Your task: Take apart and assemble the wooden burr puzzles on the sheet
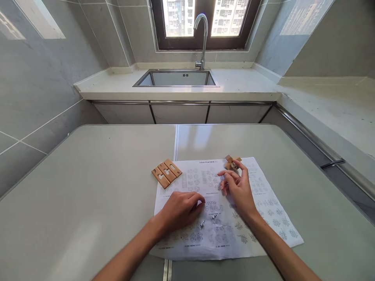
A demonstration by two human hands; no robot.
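1. At far edge of printed sheet (263, 203): reaching with right hand (238, 189), fingers loosely spread and fairly wide, index fingertip touching small wooden cross piece (233, 161); not closing round it.
2. Pressing left hand (181, 208) down on near-left part of same sheet, fingers curled in narrow; holding nothing visible.
3. Locating cross piece: lying on sheet's top margin, right of centre, just ahead of right hand, well apart from flat wooden bars (166, 172) at sheet's top-left corner.
4. Judging good practice for a pick-up: pinching cross piece from two opposite sides with thumb and index rather than nudging with one finger, joined parts probably sliding apart easily; lifting straight up; using left hand to pin sheet against dragging.
5. Counting: three flat wooden bars, lying side by side and touching, each notched; one cross piece, number of parts within not resolvable; one printed sheet; two hands, both the wearer's own.
6. Noting surroundings: grey worktop (88, 187) carrying everything, seam running down middle under sheet; one sink (175, 79) and one tap (202, 35) beyond, under window.
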